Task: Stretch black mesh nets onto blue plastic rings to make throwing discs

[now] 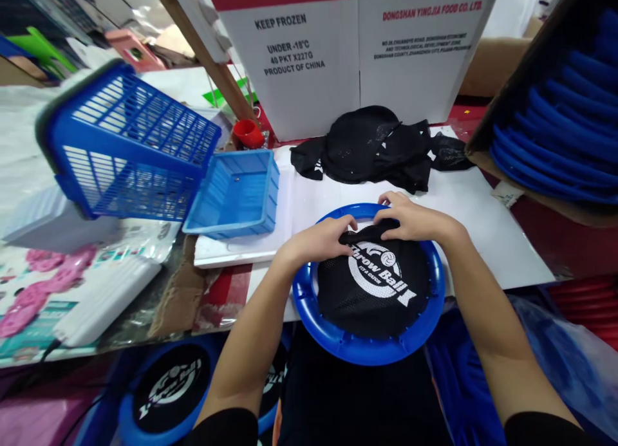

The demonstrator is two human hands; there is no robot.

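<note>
Blue ring frame [367, 351], lower centre of frame, resting on the white bench [487, 240] edge. Black mesh net [374, 285] printed "Throw Ball" lies inside it. Left hand [322, 240]: grip closed, fingers pinching the net's upper edge at the ring. Right hand [410, 219]: grip likewise curled tight on the net's top edge. Spare black nets [371, 147] piled above; blue baskets [145, 150] upper left.

A blue ring [360, 349] lies flat, black printed mesh [374, 285] stretched partly across.
</note>
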